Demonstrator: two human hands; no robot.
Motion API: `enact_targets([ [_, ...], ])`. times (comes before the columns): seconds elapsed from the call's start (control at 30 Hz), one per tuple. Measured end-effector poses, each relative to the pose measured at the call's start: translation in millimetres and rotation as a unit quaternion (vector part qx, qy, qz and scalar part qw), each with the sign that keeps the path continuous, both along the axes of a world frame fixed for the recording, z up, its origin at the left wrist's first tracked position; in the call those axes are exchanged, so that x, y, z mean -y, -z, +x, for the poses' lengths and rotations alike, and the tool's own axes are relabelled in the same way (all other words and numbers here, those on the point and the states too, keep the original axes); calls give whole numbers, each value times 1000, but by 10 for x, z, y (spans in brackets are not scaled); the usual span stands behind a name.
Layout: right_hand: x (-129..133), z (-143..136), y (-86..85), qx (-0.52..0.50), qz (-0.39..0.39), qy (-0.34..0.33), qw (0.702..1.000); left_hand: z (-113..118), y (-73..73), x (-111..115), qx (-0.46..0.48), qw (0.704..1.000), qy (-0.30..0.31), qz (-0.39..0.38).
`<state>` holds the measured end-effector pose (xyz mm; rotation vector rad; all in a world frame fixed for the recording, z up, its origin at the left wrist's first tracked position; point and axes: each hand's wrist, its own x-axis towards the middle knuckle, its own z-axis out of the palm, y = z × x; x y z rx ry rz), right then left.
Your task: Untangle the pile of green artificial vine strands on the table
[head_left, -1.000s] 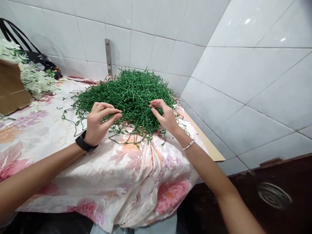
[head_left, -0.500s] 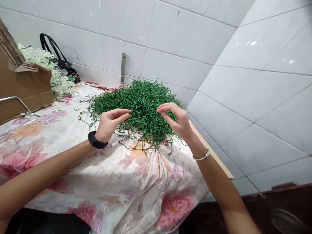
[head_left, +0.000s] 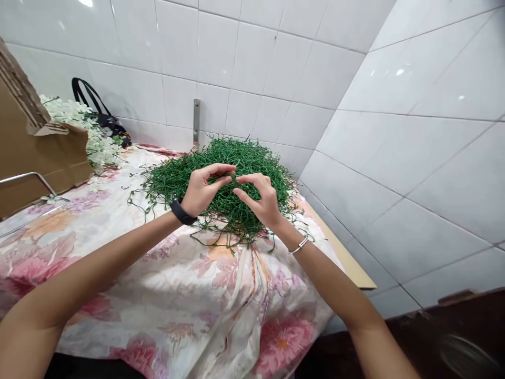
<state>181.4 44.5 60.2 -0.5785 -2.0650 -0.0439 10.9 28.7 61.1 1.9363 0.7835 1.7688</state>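
Note:
A large tangled heap of thin green artificial flower stems point(head_left: 244, 152) lies on a floral cloth point(head_left: 158, 295). My left hand point(head_left: 207, 189), with a black band on its wrist, is over the front of the heap, thumb and fingers curved and apart. Facing it from the other side, my right hand point(head_left: 262, 200) wears a silver bangle and has a gap between thumb and forefinger. The fingertips of both hands nearly meet above the stems. I make out nothing held in either hand.
On the left stand a torn cardboard box point(head_left: 47, 163) and a bent metal wire frame point(head_left: 43, 181). Behind them are white artificial flowers point(head_left: 100, 150) and a black bag point(head_left: 112, 123). Tiled walls close in the back and right, with a metal bracket point(head_left: 196, 118) behind the heap.
My hands have come closer together, the left moving right and the right moving left. Thumb and fingers of both hands are further apart. The view has shifted slightly.

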Motion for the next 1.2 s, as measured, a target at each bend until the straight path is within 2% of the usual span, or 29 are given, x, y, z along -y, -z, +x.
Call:
enact_targets([
  [0.13,-37,69,52,4,-7,-9,1000,79,170,0,-54,998,-18,-3],
  [0.23,-66,94,86,28,0,-8,1000,35,272,16,-76,997,-10,-33],
  [0.3,-71,94,108,35,4,3,999,2,297,31,-98,994,-28,-23],
  [0.4,-56,76,137,50,19,7,999,-11,294,60,-144,986,-77,31],
  [0.5,-31,56,158,36,18,-25,999,4,294,76,-207,968,-114,89],
  [0.6,-8,42,174,31,3,-62,998,10,327,59,-266,932,-185,162],
  [0.73,19,32,181,33,-22,-74,996,-10,369,22,-321,875,-273,239],
  [0.93,69,25,154,-6,-59,-96,994,-30,338,66,-321,835,-341,289],
  [1.07,100,14,147,-26,-90,-105,990,-32,310,96,-323,824,-351,306],
  [1.2,123,1,148,-21,-92,-101,990,-72,282,66,-319,838,-341,284],
])
